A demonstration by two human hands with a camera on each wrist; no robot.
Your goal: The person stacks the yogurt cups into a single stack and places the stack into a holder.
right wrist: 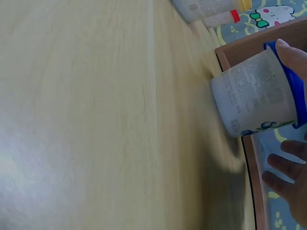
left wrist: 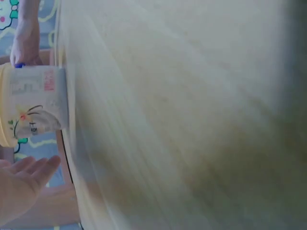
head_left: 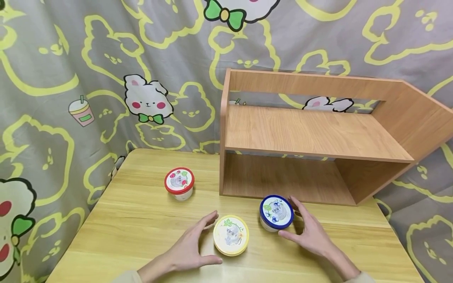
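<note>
A tub with a yellow-rimmed lid (head_left: 231, 235) stands on the table near its front. My left hand (head_left: 187, 248) curves beside it on the left, thumb and fingers spread apart; a gap shows between that hand (left wrist: 24, 187) and the tub (left wrist: 33, 100) in the left wrist view. Farther right is a tub with a blue lid (head_left: 277, 212), just in front of the shelf. Around its right side lies my right hand (head_left: 311, 236). In the right wrist view the thumb (right wrist: 290, 55) is at the blue lid's edge, while the other fingers (right wrist: 285, 167) are spread below the tub (right wrist: 254, 93).
A red-lidded tub (head_left: 179, 183) stands at the back left of the table (head_left: 141, 220). The two-level wooden shelf (head_left: 318, 155) occupies the back right. Behind everything hangs a grey curtain (head_left: 191, 51) with yellow outlines and cartoon rabbits.
</note>
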